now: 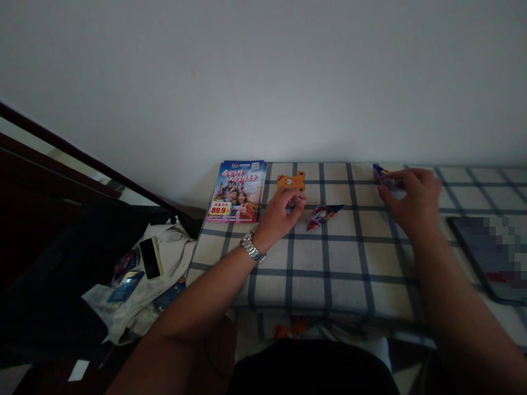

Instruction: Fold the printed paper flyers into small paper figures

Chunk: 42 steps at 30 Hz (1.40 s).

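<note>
My left hand (280, 213), with a metal watch on the wrist, rests curled on the checked tablecloth (349, 258); its fingertips pinch together just below an orange bear-shaped card (291, 180). What they hold, if anything, is hidden. A folded coloured paper piece (321, 215) lies just right of that hand. My right hand (407, 200) is closed at the far side of the table on another folded coloured paper piece (381, 173).
A stack of colourful flyers (237, 191) lies at the table's left end. A dark tablet (489, 252) sits at the right. Off the left edge, a phone (150, 258) and papers lie on light cloth. A white wall stands behind the table.
</note>
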Tool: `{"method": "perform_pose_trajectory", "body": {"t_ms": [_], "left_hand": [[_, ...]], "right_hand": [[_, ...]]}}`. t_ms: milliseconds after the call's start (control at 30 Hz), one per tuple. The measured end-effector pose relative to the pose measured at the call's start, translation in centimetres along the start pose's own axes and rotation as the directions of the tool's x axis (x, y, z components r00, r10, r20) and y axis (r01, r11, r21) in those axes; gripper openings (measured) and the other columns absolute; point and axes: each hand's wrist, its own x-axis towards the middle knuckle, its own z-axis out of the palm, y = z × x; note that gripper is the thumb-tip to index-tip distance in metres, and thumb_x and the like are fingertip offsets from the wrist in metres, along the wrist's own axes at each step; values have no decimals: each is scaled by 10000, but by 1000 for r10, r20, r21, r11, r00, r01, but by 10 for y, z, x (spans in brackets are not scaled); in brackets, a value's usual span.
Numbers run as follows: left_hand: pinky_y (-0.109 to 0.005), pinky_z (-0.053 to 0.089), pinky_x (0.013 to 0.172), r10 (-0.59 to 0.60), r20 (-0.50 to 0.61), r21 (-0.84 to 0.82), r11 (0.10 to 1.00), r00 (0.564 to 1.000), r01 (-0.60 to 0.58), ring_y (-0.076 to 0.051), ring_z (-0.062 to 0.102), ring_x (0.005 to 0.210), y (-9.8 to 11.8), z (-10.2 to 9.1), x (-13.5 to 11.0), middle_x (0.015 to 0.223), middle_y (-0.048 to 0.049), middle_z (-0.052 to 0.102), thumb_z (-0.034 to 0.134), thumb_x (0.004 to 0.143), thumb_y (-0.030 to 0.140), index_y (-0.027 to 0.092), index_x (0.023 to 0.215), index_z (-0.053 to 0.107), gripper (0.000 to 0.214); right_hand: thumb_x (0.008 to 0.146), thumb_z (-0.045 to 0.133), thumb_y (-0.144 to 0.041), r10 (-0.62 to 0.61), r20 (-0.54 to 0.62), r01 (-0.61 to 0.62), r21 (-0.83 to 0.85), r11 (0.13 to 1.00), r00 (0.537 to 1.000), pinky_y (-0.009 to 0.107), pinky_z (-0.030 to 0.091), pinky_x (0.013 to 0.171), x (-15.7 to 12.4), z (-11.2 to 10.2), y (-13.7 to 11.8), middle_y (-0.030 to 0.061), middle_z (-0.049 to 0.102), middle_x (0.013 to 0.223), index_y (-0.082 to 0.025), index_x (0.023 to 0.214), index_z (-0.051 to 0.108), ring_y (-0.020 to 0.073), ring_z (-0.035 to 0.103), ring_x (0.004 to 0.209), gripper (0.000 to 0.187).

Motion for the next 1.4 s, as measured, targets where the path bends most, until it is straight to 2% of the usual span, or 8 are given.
{"method": "perform_pose_trajectory", "body": {"t_ms": [133,333,433,567,833,1200,1267,1400], "left_hand": [[-338,602,917,5,10,8,1000,1000,-5,-173,682,1053,1,1,0,1128,-65,708,604,1042,264,212,1079,688,105],[-319,606,904,13,5,1,1000,1000,-13,-163,680,1037,2,1,0,1107,-54,697,605,1042,250,212,1074,688,97],[-319,609,890,17,3,2,1000,1000,-17,-161,683,1015,3,1,0,1106,-53,693,604,1046,258,216,1078,690,101],[-329,612,884,34,-14,-4,999,999,-35,-160,689,988,3,0,0,1109,-58,703,614,1044,269,216,1100,681,102],[-355,627,962,57,-23,-97,994,998,-59,-172,707,1068,-2,6,-1,1228,-89,694,622,1047,293,234,1314,589,276],[-454,575,1115,169,30,-121,979,985,-164,-235,652,1286,12,1,-2,1495,-109,583,610,1056,325,312,1545,422,524],[-460,564,1121,214,33,-90,974,976,-210,-235,639,1300,14,0,-1,1463,-96,605,614,1054,313,304,1504,475,471],[-435,564,1087,267,13,-21,964,964,-267,-202,670,1198,14,-1,1,1220,-57,704,626,1047,268,254,1210,657,166]], "right_hand": [[838,810,-347,58,-18,-60,-66,996,998,627,393,1071,-4,6,22,255,623,1231,-173,1083,742,455,530,1252,308],[888,712,-326,87,44,-89,42,995,995,592,478,1005,-4,14,31,184,647,1052,-214,949,720,402,589,1153,127],[890,694,-310,57,67,-67,150,986,996,556,536,966,-1,15,20,164,659,1115,-228,982,715,342,644,1043,126],[901,692,-295,-117,106,77,319,944,988,544,559,999,-1,14,-8,124,707,1191,-244,989,702,338,667,1157,102],[957,673,-260,-276,185,156,489,858,943,510,582,987,-13,10,-62,120,711,1225,-251,994,680,306,696,1147,38],[962,678,-216,-348,161,196,581,790,923,525,562,1033,-17,-2,-84,132,693,1284,-248,1019,671,310,688,1193,66],[963,682,-217,-360,161,205,585,785,919,516,566,1027,-17,-2,-86,128,693,1281,-251,1019,672,305,690,1188,66],[961,685,-208,-384,164,215,606,766,909,506,579,1004,-18,-2,-93,112,706,1257,-262,1025,677,296,701,1162,84]]}}
